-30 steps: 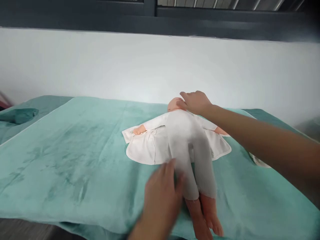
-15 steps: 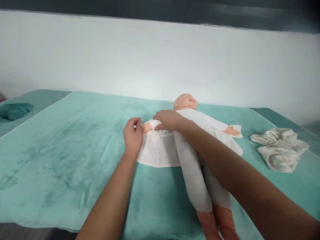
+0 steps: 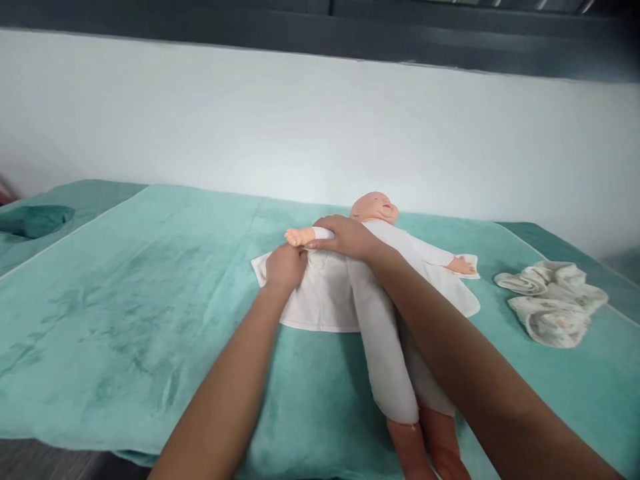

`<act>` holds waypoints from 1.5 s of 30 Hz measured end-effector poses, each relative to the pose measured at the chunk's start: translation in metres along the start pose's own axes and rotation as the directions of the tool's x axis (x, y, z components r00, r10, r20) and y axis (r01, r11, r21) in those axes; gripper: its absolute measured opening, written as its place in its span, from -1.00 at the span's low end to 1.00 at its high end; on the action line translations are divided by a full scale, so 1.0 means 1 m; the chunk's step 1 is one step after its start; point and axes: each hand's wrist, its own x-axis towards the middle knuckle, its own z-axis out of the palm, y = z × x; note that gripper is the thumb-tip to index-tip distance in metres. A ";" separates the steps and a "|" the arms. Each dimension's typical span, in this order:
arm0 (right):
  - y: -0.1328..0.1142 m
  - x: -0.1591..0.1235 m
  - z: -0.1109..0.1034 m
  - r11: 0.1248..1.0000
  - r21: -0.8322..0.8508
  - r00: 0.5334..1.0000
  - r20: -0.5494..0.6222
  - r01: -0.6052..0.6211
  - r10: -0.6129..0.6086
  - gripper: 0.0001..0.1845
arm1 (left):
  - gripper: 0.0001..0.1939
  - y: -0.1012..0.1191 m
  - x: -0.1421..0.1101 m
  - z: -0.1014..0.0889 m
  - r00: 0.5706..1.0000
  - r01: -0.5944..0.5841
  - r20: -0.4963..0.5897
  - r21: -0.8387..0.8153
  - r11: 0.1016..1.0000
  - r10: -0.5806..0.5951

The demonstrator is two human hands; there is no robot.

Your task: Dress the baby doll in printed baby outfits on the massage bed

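Note:
A baby doll (image 3: 385, 233) lies on its back over a spread white baby garment (image 3: 325, 300), its head toward the wall. My right hand (image 3: 347, 237) is wrapped around the doll's arm on the left, which is raised off the cloth. Just below the doll's bare hand (image 3: 299, 237), my left hand (image 3: 286, 268) is closed on the white garment; its fingertips are partly hidden. The doll's other arm stretches out to the right, over the garment's other sleeve. Its legs (image 3: 387, 360) point toward me, partly behind my right forearm.
Folded white printed cloth (image 3: 555, 303) lies to the right of the doll. A green plush cover (image 3: 150, 320) spreads over the surface, with a bunched green piece (image 3: 35, 220) at far left. A white wall (image 3: 250, 120) stands behind.
The doll's hand has come up out of the garment and now shows above my left hand. My left hand has moved right and slightly down. The right hand keeps hold of the arm.

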 end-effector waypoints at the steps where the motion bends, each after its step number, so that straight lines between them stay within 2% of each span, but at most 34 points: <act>1: -0.001 0.000 0.000 1.000 0.001 1.000 0.005 -0.009 0.009 -0.51 | -0.69 -0.003 0.004 -0.003 0.999 0.054 -0.006 -0.050 0.997 -0.054; 3: -0.002 -0.001 -0.001 0.999 -0.008 0.999 0.012 -0.036 0.036 -0.47 | -0.69 -0.010 0.008 -0.009 0.993 0.110 -0.023 -0.193 0.975 -0.116; 5: -0.004 -0.001 -0.002 0.996 -0.052 0.997 0.028 -0.072 0.074 -0.43 | -0.75 -0.015 0.008 -0.014 0.985 0.142 -0.027 -0.446 0.884 -0.172; 6: -0.005 -0.001 -0.002 0.992 -0.090 0.995 0.037 -0.092 0.095 -0.41 | -0.79 -0.017 0.007 -0.015 0.977 0.158 -0.017 -0.606 0.779 -0.211; 8: -0.008 -0.001 -0.001 0.976 -0.180 0.989 0.058 -0.124 0.136 -0.39 | -0.81 -0.019 0.004 -0.017 0.962 0.171 0.041 -0.859 0.482 -0.269; 10: -0.011 0.000 0.001 0.950 -0.277 0.980 0.092 -0.143 0.174 -0.39 | -0.76 -0.019 0.001 -0.019 0.955 0.159 0.097 -0.966 0.205 -0.280; 11: -0.013 0.001 0.002 0.935 -0.322 0.975 0.116 -0.146 0.192 -0.39 | -0.73 -0.017 -0.001 -0.019 0.956 0.143 0.105 -0.982 0.123 -0.273; 12: -0.015 0.001 0.005 0.921 -0.363 0.969 0.138 -0.143 0.205 -0.40 | -0.72 -0.015 -0.003 -0.020 0.960 0.125 0.098 -0.988 0.089 -0.261; 15: -0.020 0.003 0.014 0.888 -0.449 0.966 0.174 -0.097 0.193 -0.48 | -0.73 0.001 -0.013 -0.018 0.982 0.076 0.051 -0.988 0.134 -0.182; 18: -0.020 0.006 0.024 0.862 -0.499 0.974 0.140 -0.084 0.176 -0.68 | -0.79 0.026 -0.025 -0.012 0.996 0.086 0.080 -0.979 0.184 -0.044; 21: -0.019 0.007 0.026 0.853 -0.509 0.977 0.102 -0.111 0.189 -0.76 | -0.82 0.043 -0.034 -0.005 0.992 0.125 0.126 -0.980 0.153 0.002; 23: -0.018 0.001 0.020 0.874 -0.472 0.982 0.079 -0.115 0.172 -0.75 | -0.80 0.044 -0.036 -0.002 0.992 0.126 0.125 -0.987 0.100 -0.014; 25: -0.014 -0.014 0.007 0.928 -0.335 0.987 -0.062 -0.161 0.149 -0.71 | -0.80 0.039 -0.035 0.001 0.992 0.122 0.121 -0.991 0.063 -0.018; 26: -0.010 -0.026 -0.001 0.949 -0.233 0.967 -0.194 -0.212 0.168 -0.67 | -0.80 0.036 -0.035 0.003 0.992 0.127 0.126 -0.990 0.062 -0.015; 27: -0.004 -0.041 -0.009 0.955 -0.118 0.913 -0.345 -0.272 0.218 -0.62 | -0.81 0.033 -0.034 0.005 0.991 0.132 0.132 -0.988 0.076 -0.013; 28: 0.004 -0.057 -0.017 0.931 -0.019 0.819 -0.482 -0.364 0.310 -0.58 | -0.82 0.030 -0.034 0.007 0.991 0.132 0.131 -0.986 0.106 -0.017; 29: 0.013 -0.075 -0.023 0.879 0.045 0.711 -0.569 -0.475 0.413 -0.54 | -0.82 0.029 -0.033 0.009 0.992 0.123 0.120 -0.981 0.149 -0.024; 30: 0.024 -0.092 -0.028 0.799 0.084 0.608 -0.603 -0.595 0.517 -0.48 | -0.83 0.028 -0.033 0.011 0.995 0.102 0.098 -0.975 0.199 -0.031; 31: 0.035 -0.107 -0.030 0.724 0.107 0.537 -0.600 -0.681 0.593 -0.44 | -0.83 0.028 -0.033 0.013 0.997 0.072 0.065 -0.967 0.244 -0.038; 33: 0.054 -0.129 -0.030 0.663 0.152 0.507 -0.527 -0.733 0.681 -0.42 | -0.82 0.031 -0.033 0.015 0.999 0.018 0.007 -0.955 0.296 -0.041; 35: 0.065 -0.138 -0.026 0.649 0.200 0.504 -0.479 -0.734 0.718 -0.43 | -0.84 0.033 -0.033 0.015 0.999 -0.009 -0.024 -0.956 0.292 -0.046; 39: 0.067 -0.135 -0.023 0.612 0.220 0.479 -0.448 -0.759 0.755 -0.35 | -0.85 0.034 -0.032 0.015 0.995 0.012 -0.013 -0.969 0.245 -0.099; 45: 0.072 -0.134 -0.025 0.569 0.329 0.484 -0.308 -0.753 0.819 -0.33 | -0.83 0.034 -0.028 0.015 0.986 0.041 0.013 -0.986 0.160 -0.168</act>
